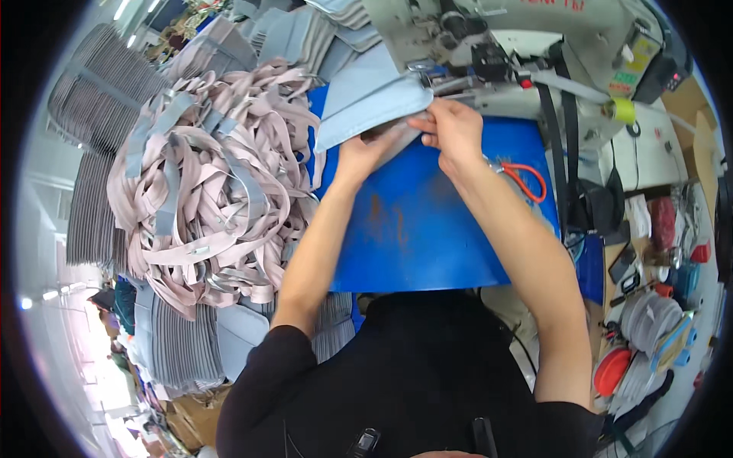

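Note:
A light grey-blue fabric panel with a stitched edge lies at a slant by the sewing machine's needle area. My left hand grips it from below along its near edge, with part of the fingers hidden under the cloth. At the panel's right corner, my right hand is closed in a pinch on the edge. A paler strip of cloth shows beneath the panel between both hands. Scissors with orange-red handles lie on the blue table beside my right forearm.
A big heap of pinkish and grey fabric strips rises left of the table. Stacks of grey panels stand around it. The sewing machine's pale body spans the far right. Thread cones and small tools crowd a right-hand shelf.

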The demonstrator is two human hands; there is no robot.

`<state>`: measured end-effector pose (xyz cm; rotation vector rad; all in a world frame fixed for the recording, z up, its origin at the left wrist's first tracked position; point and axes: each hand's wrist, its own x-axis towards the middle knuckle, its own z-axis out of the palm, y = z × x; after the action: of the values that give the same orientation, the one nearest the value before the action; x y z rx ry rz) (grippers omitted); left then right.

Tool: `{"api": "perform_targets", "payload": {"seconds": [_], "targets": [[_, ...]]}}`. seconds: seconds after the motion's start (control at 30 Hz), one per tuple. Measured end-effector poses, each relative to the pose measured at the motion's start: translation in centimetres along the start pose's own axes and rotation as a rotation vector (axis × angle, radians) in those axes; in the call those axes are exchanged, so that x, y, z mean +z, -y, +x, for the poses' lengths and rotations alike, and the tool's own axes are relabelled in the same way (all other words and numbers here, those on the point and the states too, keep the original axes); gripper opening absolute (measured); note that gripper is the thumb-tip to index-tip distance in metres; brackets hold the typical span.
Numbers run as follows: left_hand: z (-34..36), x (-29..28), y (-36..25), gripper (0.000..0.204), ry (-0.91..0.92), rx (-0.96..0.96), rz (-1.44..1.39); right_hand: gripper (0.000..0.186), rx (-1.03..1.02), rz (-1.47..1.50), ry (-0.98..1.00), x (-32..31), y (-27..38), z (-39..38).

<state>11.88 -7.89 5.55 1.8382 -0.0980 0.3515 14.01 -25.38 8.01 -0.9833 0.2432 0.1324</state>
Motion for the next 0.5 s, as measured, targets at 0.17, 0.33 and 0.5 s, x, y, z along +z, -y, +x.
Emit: {"api": "perform_targets", "payload": {"seconds": [0.17,0.33,0.5], "targets": [[-0.6,-4.2,-4.3,0.024,0.247,0.557,0.814,0.018,-0.002,-0.03,0.006,0.0,-0.1,0.1],[-1.1,-3.4,-9.6,0.009,0.528,0.705,1.002,0.02,0.004,-0.185,0.036,-0.3,0.9,-0.4],[-2.1,-0.2,-11.3,0.005,0.626,0.718,1.036,0.025,-0.014,-0.369,0.14,-1.2,1.4,-0.8]]}}
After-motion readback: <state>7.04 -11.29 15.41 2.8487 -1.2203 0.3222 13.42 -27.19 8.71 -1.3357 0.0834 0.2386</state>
